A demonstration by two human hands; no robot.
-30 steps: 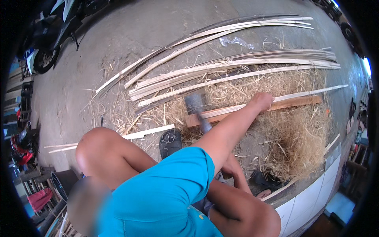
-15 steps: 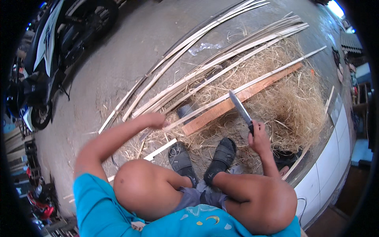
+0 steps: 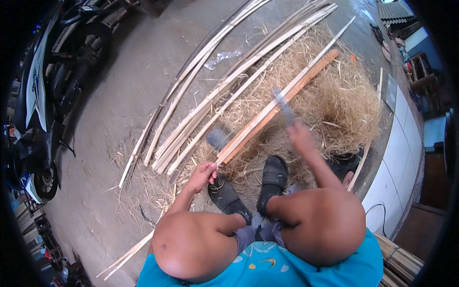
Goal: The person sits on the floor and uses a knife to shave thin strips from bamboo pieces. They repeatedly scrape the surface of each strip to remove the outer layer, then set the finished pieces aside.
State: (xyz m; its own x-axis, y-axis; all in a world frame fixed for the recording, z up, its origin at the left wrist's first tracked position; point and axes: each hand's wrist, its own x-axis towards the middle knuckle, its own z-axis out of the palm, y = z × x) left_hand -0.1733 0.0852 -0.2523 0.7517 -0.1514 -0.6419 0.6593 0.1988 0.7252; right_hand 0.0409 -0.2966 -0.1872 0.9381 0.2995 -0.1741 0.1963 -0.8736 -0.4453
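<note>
Near my feet, my left hand [image 3: 204,174] pinches the near end of a long pale bamboo strip [image 3: 315,59]. The strip lies along a reddish-brown wooden plank [image 3: 317,71] and reaches past its far end. A knife [image 3: 285,107] is gripped in my right hand [image 3: 302,138]; both are smeared by motion. Its blade is over the strip near the plank's middle, though I cannot tell whether it touches. Under and beside the plank spreads a heap of curly shavings [image 3: 354,110]. A grey cylindrical piece [image 3: 218,138] lies left of the plank's near end.
More split strips [image 3: 215,100] lie in bundles to the left. A motorcycle [image 3: 52,105] stands at the far left. White tiles [image 3: 392,158] form a ledge on the right, with bundled strips [image 3: 399,260] at lower right. My sandalled feet [image 3: 274,177] are close to the plank.
My left hand has come back toward my knee and now holds the strip's near end. The strip has shifted onto the plank. The knife has moved over it, and the view has turned slightly.
</note>
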